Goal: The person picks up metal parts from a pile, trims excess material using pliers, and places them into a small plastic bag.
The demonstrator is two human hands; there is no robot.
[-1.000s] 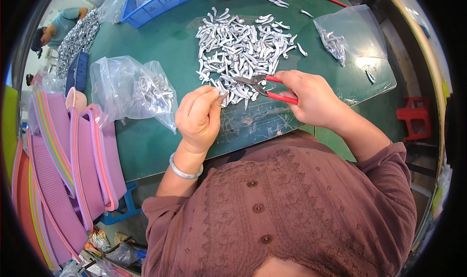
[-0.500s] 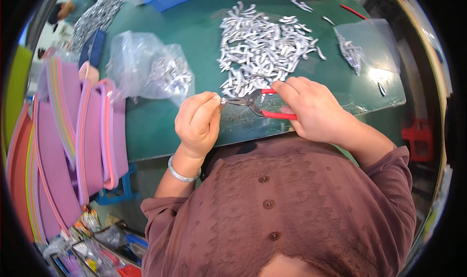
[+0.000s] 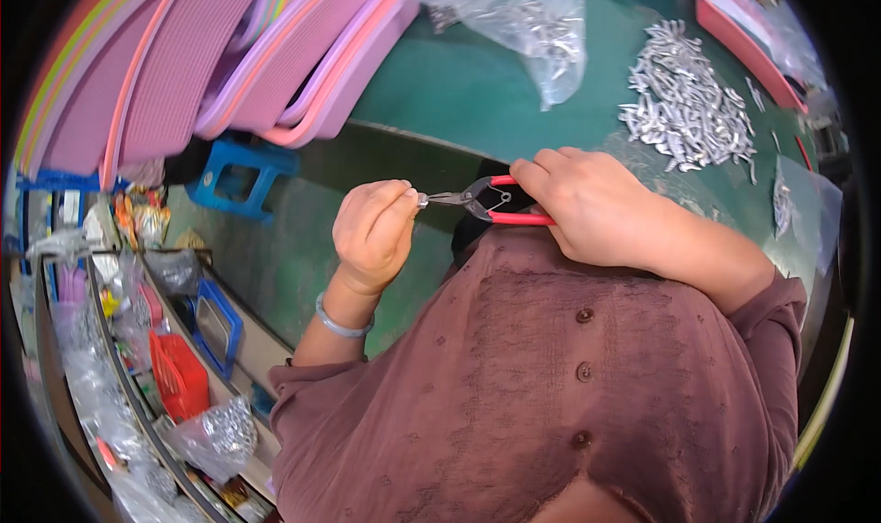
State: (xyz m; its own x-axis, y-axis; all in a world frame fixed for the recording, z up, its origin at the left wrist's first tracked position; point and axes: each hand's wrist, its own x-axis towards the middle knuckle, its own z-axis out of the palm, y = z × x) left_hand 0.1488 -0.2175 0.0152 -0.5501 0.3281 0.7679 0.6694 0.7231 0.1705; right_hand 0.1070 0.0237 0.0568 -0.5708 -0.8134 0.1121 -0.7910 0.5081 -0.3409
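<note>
My right hand [image 3: 596, 206] is wrapped round a pair of pliers [image 3: 475, 200] with red handles and thin dark jaws. The jaws point left and their tips meet a small silvery metal piece [image 3: 422, 200]. My left hand [image 3: 374, 234] pinches that piece between thumb and fingertips, hiding most of it. Both hands are in front of my body, short of the table edge. Beyond the right hand, a heap of small curved silvery metal parts [image 3: 684, 101] lies on the green table [image 3: 606, 73].
Stacked pink and purple bins [image 3: 303, 64] stand at the left. A clear bag of metal parts [image 3: 541, 32] lies at the table's edge. Below are a blue stool [image 3: 240, 179] and a red basket [image 3: 179, 376] among bags. A pink tray [image 3: 748, 41] sits far right.
The view has swung to the left, so the table and its heap appear farther right and more of the floor shows. Both hands keep their hold on the pliers and the metal piece.
</note>
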